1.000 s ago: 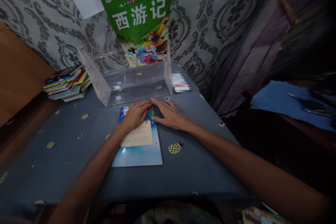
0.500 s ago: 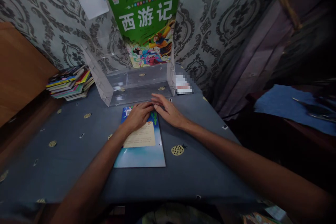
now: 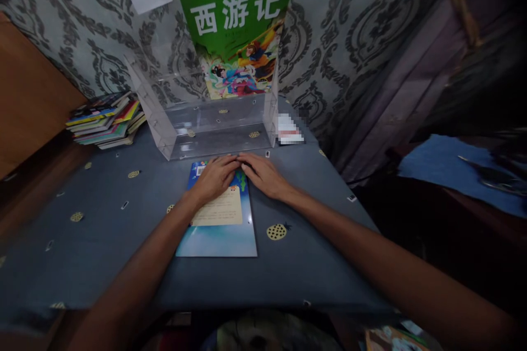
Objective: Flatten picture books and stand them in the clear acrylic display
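A thin book with a blue and white back cover and a cream text panel lies flat on the table. My left hand rests flat over its top edge, fingers stretched out. From the right, my right hand reaches to the book's top right corner, its fingers extended and its tips meeting those of the left. Neither hand grasps anything. Just beyond the fingertips stands a clear plastic rack. A green book with a monkey figure and Chinese characters stands upright in it.
A pile of books lies at the table's left, beside a brown wooden panel. A small white packet, partly pixelated, sits right of the rack. Blue cloth with scissors-like metal on it lies at far right. Patterned wallpaper backs the table.
My right hand's fingers have come down and moved in against the left hand at the book's top edge. The left hand stays on the book. The view has tilted slightly downward.
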Available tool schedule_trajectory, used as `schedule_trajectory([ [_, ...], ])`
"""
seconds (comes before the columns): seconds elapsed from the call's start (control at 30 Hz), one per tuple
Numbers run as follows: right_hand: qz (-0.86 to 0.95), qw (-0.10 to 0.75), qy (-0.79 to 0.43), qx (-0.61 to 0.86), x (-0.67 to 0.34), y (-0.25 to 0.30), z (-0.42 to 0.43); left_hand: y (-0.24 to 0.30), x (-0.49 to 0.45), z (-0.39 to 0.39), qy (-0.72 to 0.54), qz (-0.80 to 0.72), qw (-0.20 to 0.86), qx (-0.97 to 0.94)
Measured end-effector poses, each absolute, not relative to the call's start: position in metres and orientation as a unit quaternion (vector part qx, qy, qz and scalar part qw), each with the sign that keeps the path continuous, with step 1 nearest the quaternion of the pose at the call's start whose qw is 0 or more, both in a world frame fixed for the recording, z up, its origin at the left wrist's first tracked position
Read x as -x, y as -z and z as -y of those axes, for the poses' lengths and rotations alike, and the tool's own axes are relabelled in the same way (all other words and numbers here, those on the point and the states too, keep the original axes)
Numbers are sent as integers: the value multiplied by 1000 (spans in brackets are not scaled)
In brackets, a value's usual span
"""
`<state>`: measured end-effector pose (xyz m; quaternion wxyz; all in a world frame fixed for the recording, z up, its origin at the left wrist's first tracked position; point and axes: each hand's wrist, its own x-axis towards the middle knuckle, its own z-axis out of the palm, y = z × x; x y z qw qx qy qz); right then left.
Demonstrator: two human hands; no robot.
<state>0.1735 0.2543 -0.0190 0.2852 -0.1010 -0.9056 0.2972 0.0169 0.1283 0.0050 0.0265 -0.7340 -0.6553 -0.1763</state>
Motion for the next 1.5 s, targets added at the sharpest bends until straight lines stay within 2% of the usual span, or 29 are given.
schedule_trajectory([
  [0.47,961,155,-208,93,-184,10,-246,-13,-20,-94,116,727,40,676],
  [0.8,966,134,-202,90,-187,3,-243,-21,-57,-41,72,727,-5,682],
  [1.03,968,128,-196,95,-186,3,-242,-14,-47,-3,166,824,22,540],
  [1.33,966,124,-198,109,-187,-1,-239,-22,-51,7,269,802,26,533],
  [1.5,967,125,-196,101,-188,-2,-240,-18,-50,6,257,795,17,549],
])
